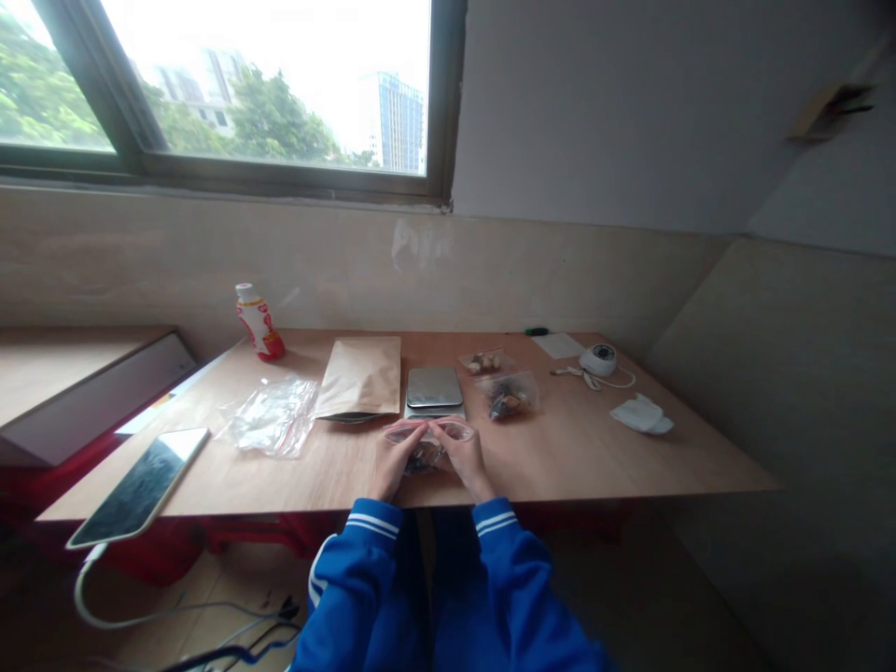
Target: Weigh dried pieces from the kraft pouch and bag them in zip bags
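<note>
In the head view, a flat, silver, square-topped scale (432, 387) is sitting around the middle of the pale wooden desk (588, 457). Just on the person's side of the scale, the left hand (392, 461) and right hand (465, 456) are grasping a clear plastic zip bag (426, 457) with a reddish strip along its mouth and dark pieces inside; both thumbs are meeting at the top edge. The bag is partly hiding the scale's near edge.

Close on the scale's left, a flat, matte brown paper pouch (360, 378) is lying with its dark mouth facing the person. Farther left, a heap of clear plastic bags (273, 417) is spreading out, a white-and-red plastic bottle (258, 322) is standing behind it, and a dark-screened phone (140, 487) is lying nearer the person, with a white cable (79, 583) plugged in.

Just right of the scale, a clear bag of pale pieces (486, 362) is resting behind a clear bag of dark pieces (510, 397). Farther right, a dark green pen (537, 331), a white paper sheet (558, 346), a round white device with a black face (598, 358) and a crumpled white tissue (642, 413) are lying.

The bottle is carrying red markings, too small to read.
</note>
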Tool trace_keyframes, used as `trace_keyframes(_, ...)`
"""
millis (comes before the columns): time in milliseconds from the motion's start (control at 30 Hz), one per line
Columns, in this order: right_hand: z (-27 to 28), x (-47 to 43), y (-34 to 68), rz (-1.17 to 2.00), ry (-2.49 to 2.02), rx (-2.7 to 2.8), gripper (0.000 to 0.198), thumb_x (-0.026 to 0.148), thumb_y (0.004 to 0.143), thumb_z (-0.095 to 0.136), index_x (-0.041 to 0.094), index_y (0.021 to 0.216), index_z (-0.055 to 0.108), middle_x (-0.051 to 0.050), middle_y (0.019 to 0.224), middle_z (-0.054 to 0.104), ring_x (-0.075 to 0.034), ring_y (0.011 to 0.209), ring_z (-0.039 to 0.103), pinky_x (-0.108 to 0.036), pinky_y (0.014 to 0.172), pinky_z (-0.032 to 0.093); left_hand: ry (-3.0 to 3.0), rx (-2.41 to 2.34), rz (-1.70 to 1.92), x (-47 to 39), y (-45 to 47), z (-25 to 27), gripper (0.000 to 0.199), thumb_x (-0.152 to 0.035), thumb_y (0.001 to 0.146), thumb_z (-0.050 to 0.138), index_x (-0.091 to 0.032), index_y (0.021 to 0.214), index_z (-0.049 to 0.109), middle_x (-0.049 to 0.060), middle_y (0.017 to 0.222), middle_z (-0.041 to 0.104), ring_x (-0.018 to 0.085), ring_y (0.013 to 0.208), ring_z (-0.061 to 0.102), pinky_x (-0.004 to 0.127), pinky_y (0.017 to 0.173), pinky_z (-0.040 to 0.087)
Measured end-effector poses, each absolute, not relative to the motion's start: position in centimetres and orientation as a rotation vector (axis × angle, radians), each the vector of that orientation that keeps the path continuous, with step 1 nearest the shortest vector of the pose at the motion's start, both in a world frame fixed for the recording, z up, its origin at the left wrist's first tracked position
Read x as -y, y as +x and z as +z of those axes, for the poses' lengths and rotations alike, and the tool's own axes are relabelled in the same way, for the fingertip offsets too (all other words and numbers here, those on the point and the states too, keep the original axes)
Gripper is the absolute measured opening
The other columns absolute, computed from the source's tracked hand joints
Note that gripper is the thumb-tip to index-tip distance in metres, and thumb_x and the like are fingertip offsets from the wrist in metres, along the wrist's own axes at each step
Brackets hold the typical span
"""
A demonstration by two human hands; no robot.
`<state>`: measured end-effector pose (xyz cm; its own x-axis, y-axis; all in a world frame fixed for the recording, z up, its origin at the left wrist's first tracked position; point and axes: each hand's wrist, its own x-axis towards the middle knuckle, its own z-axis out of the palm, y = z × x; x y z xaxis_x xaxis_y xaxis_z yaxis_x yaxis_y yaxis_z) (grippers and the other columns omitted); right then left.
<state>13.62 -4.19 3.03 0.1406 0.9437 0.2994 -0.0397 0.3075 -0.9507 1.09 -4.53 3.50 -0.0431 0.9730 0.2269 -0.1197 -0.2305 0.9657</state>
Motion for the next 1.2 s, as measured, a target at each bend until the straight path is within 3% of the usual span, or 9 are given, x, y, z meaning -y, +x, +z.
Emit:
trace_keyframes(133,3.7,4.3,14.1,0.923,-0.986,1.273,0.030,0.045,0.078,0.064,0.017,0.077,0.073,-0.007,0.080,0.069,-0.019,0.078,0.064,-0.030,0.072,0.051,1.151,-1.039,1.442,4.3,0.8,3.1,0.031,-0.043,0.068,0.073,-0.014,0.079,0.074,0.007,0.082,0.072,0.023,0.082,0.066,0.030,0.075,0.050)
trace_keyframes(267,4.4,4.1,15.9,1.001,-0.985,1.430,0.050,0.057,0.088,0.044,0.018,0.083,0.074,-0.008,0.083,0.071,-0.021,0.083,0.065,-0.032,0.077,0.050,1.053,-0.954,1.385,4.1,0.6,2.5,0.045,-0.056,0.077,0.061,-0.013,0.083,0.073,0.008,0.078,0.072,0.020,0.073,0.066,0.030,0.070,0.050)
trace_keyframes(400,5.3,3.3,19.5,0.950,-1.091,1.410,0.062,0.069,0.083,0.041,0.016,0.075,0.072,-0.006,0.065,0.066,-0.017,0.064,0.062,-0.027,0.063,0.049,1.045,-1.008,1.441,3.8,0.3,1.6,0.051,-0.060,0.081,0.052,-0.012,0.073,0.070,0.007,0.068,0.069,0.016,0.063,0.061,0.027,0.062,0.046)
trace_keyframes(500,6.1,1.8,23.9,0.875,-1.281,1.261,0.067,0.075,0.077,0.042,0.014,0.068,0.069,-0.003,0.049,0.057,-0.013,0.046,0.051,-0.024,0.047,0.040,0.939,-1.037,1.538,3.3,0.2,1.3,0.050,-0.059,0.080,0.053,-0.013,0.073,0.069,0.006,0.066,0.067,0.013,0.059,0.057,0.024,0.058,0.043)
trace_keyframes(600,6.7,0.0,28.7,0.792,-1.472,1.200,0.070,0.078,0.073,0.042,0.012,0.066,0.066,-0.004,0.047,0.055,-0.014,0.043,0.049,-0.025,0.044,0.038,0.838,-1.047,1.576,3.1,0.2,1.3,0.049,-0.060,0.077,0.057,-0.013,0.070,0.067,0.004,0.063,0.064,0.012,0.056,0.054,0.023,0.056,0.042)
trace_keyframes(733,6.4,-1.2,32.1,0.381,-1.636,1.294,0.070,0.069,0.074,0.047,0.006,0.101,0.063,-0.020,0.093,0.067,-0.029,0.089,0.062,-0.038,0.075,0.049,0.867,-1.033,1.558,3.2,0.3,1.5,0.049,-0.061,0.075,0.058,-0.013,0.068,0.067,0.005,0.063,0.064,0.012,0.056,0.053,0.023,0.055,0.042)
trace_keyframes(867,3.9,0.7,30.5,-0.164,-1.840,1.175,0.073,0.053,0.081,0.043,0.001,0.133,0.038,-0.032,0.133,0.041,-0.039,0.126,0.040,-0.054,0.096,0.036,0.864,-1.046,1.546,3.3,0.2,1.5,0.051,-0.063,0.074,0.058,-0.013,0.068,0.068,0.004,0.061,0.064,0.012,0.054,0.053,0.024,0.056,0.041)
trace_keyframes(1000,0.9,3.2,26.6,0.014,-2.044,1.394,0.079,0.053,0.081,0.044,0.009,0.144,0.023,-0.027,0.149,0.019,-0.042,0.137,0.022,-0.059,0.101,0.029,0.915,-1.062,1.512,3.3,0.1,1.3,0.050,-0.061,0.076,0.057,-0.013,0.069,0.068,0.004,0.063,0.065,0.013,0.058,0.054,0.025,0.058,0.041)
trace_keyframes(1200,-0.1,1.0,23.5,0.221,-2.244,1.455,0.081,0.042,0.083,0.045,0.000,0.146,0.018,-0.029,0.153,0.000,-0.043,0.141,0.001,-0.060,0.106,0.017,1.109,-1.162,1.473,4.0,0.2,1.5,0.047,-0.057,0.083,0.048,-0.015,0.073,0.068,0.005,0.068,0.063,0.016,0.063,0.054,0.027,0.062,0.042)
